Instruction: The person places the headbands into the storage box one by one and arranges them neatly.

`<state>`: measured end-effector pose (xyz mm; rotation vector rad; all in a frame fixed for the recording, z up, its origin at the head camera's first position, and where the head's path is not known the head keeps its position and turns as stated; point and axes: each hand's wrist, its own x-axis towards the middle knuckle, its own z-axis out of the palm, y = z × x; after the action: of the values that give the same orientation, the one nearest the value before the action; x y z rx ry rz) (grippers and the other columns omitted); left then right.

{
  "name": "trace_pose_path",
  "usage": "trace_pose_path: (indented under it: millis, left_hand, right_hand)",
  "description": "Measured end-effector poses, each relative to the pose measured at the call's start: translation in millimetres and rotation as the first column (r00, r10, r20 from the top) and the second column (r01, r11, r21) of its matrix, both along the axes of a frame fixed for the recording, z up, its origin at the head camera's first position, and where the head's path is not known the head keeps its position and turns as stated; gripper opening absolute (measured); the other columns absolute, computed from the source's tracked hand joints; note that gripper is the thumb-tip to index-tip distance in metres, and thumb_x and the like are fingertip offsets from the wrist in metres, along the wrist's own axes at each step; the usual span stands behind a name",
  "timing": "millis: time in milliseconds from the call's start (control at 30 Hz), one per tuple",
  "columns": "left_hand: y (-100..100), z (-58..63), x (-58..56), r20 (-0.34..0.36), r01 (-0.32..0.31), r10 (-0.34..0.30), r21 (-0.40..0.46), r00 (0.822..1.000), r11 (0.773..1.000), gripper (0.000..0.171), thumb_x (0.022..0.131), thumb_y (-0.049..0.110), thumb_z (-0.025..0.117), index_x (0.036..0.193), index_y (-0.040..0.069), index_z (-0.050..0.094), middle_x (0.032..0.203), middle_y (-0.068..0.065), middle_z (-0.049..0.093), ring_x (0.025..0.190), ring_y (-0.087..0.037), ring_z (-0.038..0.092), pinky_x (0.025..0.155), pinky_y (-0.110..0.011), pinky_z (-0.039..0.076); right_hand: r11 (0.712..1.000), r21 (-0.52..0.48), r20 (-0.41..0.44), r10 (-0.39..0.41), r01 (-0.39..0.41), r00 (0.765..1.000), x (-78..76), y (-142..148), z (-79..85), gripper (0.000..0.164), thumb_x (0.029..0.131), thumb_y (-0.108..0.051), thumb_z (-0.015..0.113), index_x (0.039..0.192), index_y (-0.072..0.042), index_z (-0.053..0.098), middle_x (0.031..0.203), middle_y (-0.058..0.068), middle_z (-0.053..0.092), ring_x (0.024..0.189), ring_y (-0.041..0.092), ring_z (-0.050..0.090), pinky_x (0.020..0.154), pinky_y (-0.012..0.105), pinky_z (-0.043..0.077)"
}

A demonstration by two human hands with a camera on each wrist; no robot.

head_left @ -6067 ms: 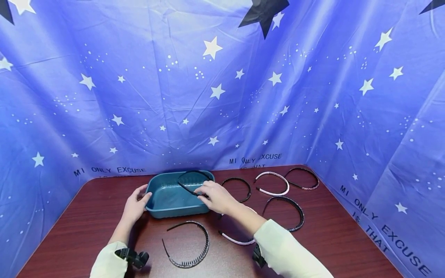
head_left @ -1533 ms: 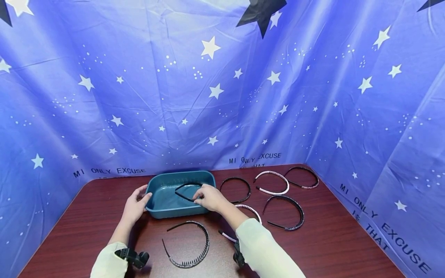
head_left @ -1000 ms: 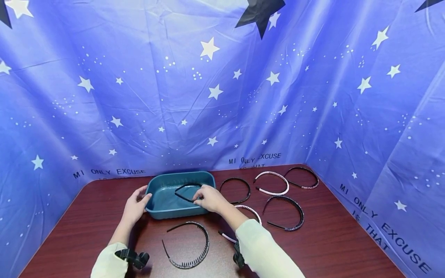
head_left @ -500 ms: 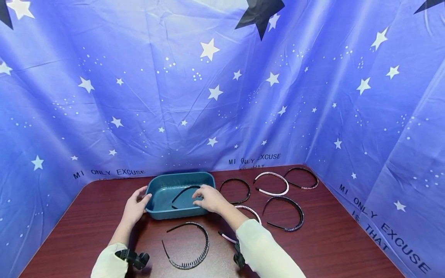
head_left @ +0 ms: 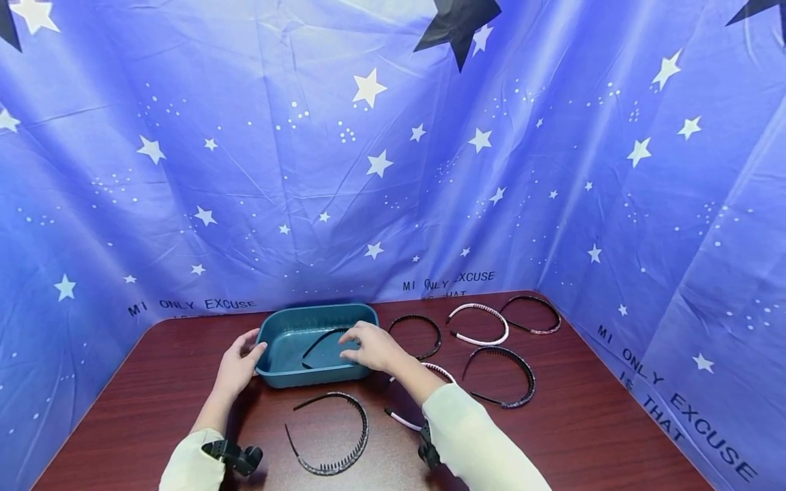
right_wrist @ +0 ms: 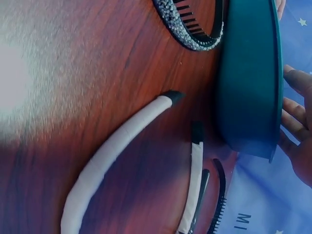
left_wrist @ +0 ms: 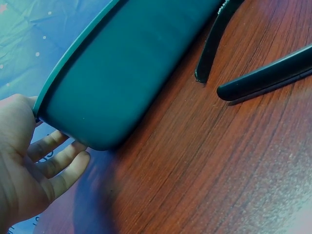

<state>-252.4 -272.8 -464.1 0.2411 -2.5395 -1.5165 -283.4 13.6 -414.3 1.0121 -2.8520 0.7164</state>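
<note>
A teal plastic basin [head_left: 301, 378] stands at the back of the table. My left hand [head_left: 239, 361] grips its left end, thumb over the rim and fingers against the outer wall, as the left wrist view shows with the hand [left_wrist: 39, 161]. A black headband [head_left: 316, 342] lies inside the basin, its right part hidden by my right hand [head_left: 376, 351]. That hand hovers over the basin's right end with thumb and fingers apart, holding nothing. In front of the basin lies a glittery toothed headband [head_left: 366, 429], and a pale pink headband [head_left: 402, 419] lies partly under my right forearm.
Right of the basin lie a black headband [head_left: 439, 333], a white-pink headband [head_left: 505, 333], a dark glittery headband [head_left: 531, 383] and a dark headband with a pinkish part [head_left: 546, 332]. A blue star-patterned cloth [head_left: 331, 170] hangs behind the dark red table [head_left: 589, 416].
My right hand has lowered the black headband into the basin, let go of it, and lifted slightly with its fingers spread. My left hand has stayed at the basin's left end.
</note>
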Motion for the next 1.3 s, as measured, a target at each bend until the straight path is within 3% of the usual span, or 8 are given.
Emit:
trace_pose_path:
  millis: [333, 567, 733, 967, 1300]
  left_hand:
    - [-1, 0.8, 1.1, 0.008, -0.001, 0.001, -0.007, 1.0, 1.0, 0.05, 0.098, 0.028, 0.048, 0.141, 0.006, 0.037, 0.126, -0.029, 0.05, 0.109, -0.034, 0.052, 0.062, -0.019, 0.051]
    - [-1, -0.5, 1.0, -0.003, -0.009, 0.009, -0.021, 1.0, 1.0, 0.049, 0.097, 0.026, 0.049, 0.14, 0.005, 0.038, 0.123, -0.029, 0.052, 0.103, -0.031, 0.055, 0.063, -0.021, 0.051]
    - [0, 1.6, 2.1, 0.006, -0.001, 0.001, -0.02, 1.0, 1.0, 0.049, 0.097, 0.025, 0.049, 0.14, 0.005, 0.038, 0.125, -0.029, 0.051, 0.106, -0.034, 0.054, 0.063, -0.02, 0.051]
    - [1, 3.5, 2.6, 0.002, -0.005, 0.005, -0.024, 1.0, 1.0, 0.048, 0.097, 0.025, 0.049, 0.14, 0.005, 0.038, 0.123, -0.029, 0.052, 0.102, -0.03, 0.055, 0.062, -0.02, 0.05]
    - [0, -1.4, 2.3, -0.087, 0.004, -0.004, -0.005, 0.996, 1.0, 0.049, 0.094, 0.028, 0.053, 0.135, 0.002, 0.043, 0.112, -0.03, 0.056, 0.088, -0.024, 0.058, 0.058, -0.024, 0.052]
  right_hand:
    - [1.0, -0.007, -0.03, 0.025, -0.025, 0.999, -2.2, 14, 11.3, 0.025, 0.086, -0.028, 0.067, 0.109, -0.017, 0.069, 0.102, 0.001, 0.061, 0.085, 0.018, 0.057, 0.07, 0.023, 0.045]
    - [0.999, -0.013, -0.065, 0.031, -0.032, 0.997, -3.6, 30, 16.6, 0.024, 0.086, -0.027, 0.067, 0.107, -0.015, 0.07, 0.103, 0.004, 0.062, 0.088, 0.02, 0.059, 0.073, 0.027, 0.047]
    - [1.0, -0.023, -0.062, 0.004, -0.006, 0.998, -5.1, 46, 17.7, 0.028, 0.085, -0.026, 0.068, 0.108, -0.01, 0.069, 0.1, 0.008, 0.061, 0.081, 0.019, 0.06, 0.071, 0.028, 0.047]
    - [1.0, -0.014, -0.107, -0.027, 0.025, 0.994, -9.4, 72, 14.7, 0.025, 0.083, -0.023, 0.069, 0.104, -0.01, 0.069, 0.098, 0.007, 0.062, 0.087, 0.019, 0.059, 0.077, 0.034, 0.049]
    - [0.994, -0.006, -0.119, -0.109, 0.109, 0.987, -9.4, 111, 10.9, 0.024, 0.082, -0.024, 0.07, 0.102, -0.011, 0.069, 0.096, 0.003, 0.062, 0.092, 0.02, 0.061, 0.082, 0.036, 0.049]
